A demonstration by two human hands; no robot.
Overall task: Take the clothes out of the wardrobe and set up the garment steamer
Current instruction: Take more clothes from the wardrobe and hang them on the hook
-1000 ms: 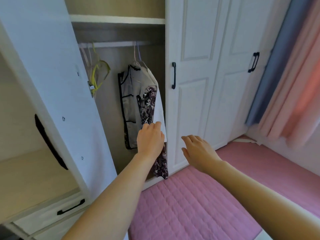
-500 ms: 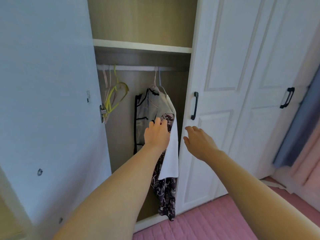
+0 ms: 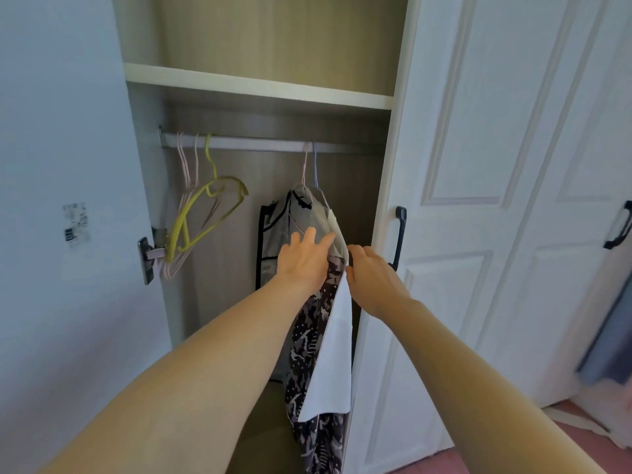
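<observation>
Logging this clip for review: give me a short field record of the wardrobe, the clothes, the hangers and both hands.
wardrobe: left door open, rail exposed
clothes: white garment and dark patterned garment hang at the rail's right end, not yet taken out
empty hangers: yellow hanger and pale ones at the rail's left end
left hand: fingers straight, on the grey garment
right hand: fingers curled at the white garment's edge
steamer: not in view

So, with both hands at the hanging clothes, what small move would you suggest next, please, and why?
Probably slide the right hand up to the hanger hooks on the rail; the clothes hang there, and the left hand only rests open against them.
</observation>
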